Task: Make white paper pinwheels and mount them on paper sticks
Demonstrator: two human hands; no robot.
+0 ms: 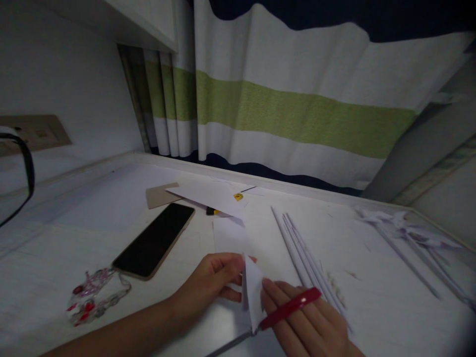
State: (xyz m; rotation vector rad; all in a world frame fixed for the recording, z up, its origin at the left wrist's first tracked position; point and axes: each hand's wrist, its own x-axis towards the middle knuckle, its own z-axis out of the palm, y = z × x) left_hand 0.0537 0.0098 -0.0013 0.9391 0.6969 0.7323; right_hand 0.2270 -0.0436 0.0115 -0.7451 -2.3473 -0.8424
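A small folded piece of white paper (pixel 254 290) stands on edge between my hands. My left hand (pixel 211 280) pinches its left side between thumb and fingers. My right hand (pixel 312 320) presses its fingertips against the paper's right side. Across the backs of those fingers runs the red handle of what look like scissors (pixel 290 308), held in the right hand. Their metal blade points to the lower left, below the paper. Part of the scissors is hidden by the hand. Flat white sheets (pixel 228 235) lie just beyond the left hand.
To the left lie a black phone (pixel 154 243) and a beaded charm strap (pixel 92 297). Several thin white paper rods (pixel 305 248) rest right of centre. White paper flowers on stems (pixel 409 233) lie far right. Behind are brown card (pixel 161 195), a yellow item (pixel 238 197) and a curtain (pixel 290 109).
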